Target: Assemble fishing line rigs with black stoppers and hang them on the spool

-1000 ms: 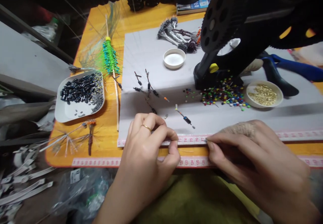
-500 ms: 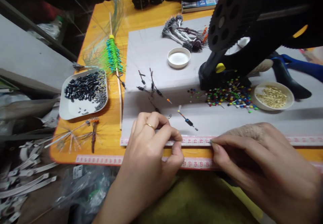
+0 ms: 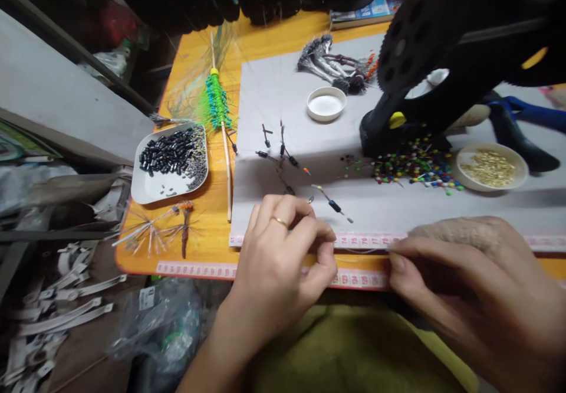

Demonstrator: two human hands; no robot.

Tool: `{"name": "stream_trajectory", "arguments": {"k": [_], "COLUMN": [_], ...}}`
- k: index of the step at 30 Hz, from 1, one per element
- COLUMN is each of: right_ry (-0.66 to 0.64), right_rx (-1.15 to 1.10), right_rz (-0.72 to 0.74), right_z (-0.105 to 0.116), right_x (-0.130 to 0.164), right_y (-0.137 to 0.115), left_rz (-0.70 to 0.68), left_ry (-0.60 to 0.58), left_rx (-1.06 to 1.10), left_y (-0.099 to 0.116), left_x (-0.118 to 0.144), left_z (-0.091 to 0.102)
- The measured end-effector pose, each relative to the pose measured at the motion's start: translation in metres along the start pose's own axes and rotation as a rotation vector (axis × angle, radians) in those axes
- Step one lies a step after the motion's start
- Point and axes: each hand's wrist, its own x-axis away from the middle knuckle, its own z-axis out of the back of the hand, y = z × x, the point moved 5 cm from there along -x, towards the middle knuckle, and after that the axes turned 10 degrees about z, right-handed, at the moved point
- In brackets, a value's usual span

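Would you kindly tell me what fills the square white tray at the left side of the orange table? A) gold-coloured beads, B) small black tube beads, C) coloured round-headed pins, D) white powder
B: the square white tray holds a heap of small black tube beads, while the coloured pins lie loose on the grey mat and the gold-coloured beads sit in a round dish.

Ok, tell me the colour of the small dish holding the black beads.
White; the dish shows plainly in the head view, left of the grey mat.
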Motion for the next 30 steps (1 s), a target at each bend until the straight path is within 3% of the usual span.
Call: {"name": "stream_trajectory", "arguments": {"k": [3,6,9,11,14,18,20,24,30], "right_ry": [0.072,0.072,0.003,-0.026,-0.04,-0.065,-0.105,-0.155,-0.201], "right_rx": [-0.236,-0.782,-1.349,-1.527,-1.604,-1.563,-1.492,-1.274,-1.342], "right_rz": [-0.086,-0.328,-0.509,-0.538,-0.549,-0.587,-0.63,-0.631,-0.655], "right_z": [-0.001,-0.018,-0.038,-0.044,-0.045,-0.045,-0.044,-0.036,-0.038], "right_x": [-0.002,0.0,0.005,0.008,0.012,0.018,0.02,0.02,0.023], "right_y": [-0.01,-0.017,-0.031,-0.041,-0.05,-0.052,-0.051,-0.05,-0.051], "left_rz": [-0.06,-0.054,0.031,0.136,0.256,0.342,0.376,0.516,0.715], "left_ry": [0.151,0.21,0.135,0.061,-0.031,-0.198,-0.154,0.05,0.023], "left_rx": [0.067,0.181,0.342,0.456,0.705,1.284,1.491,1.662,1.82], "left_y": [0.009,0.015,0.014,0.009,0.004,0.011,0.014,0.011,0.007], "left_x": [0.015,0.036,0.052,0.058,0.06,0.053,0.046,0.037,0.039], "left_z": [0.006,0.008,0.004,0.0,-0.007,-0.024,-0.027,-0.029,-0.039]}}
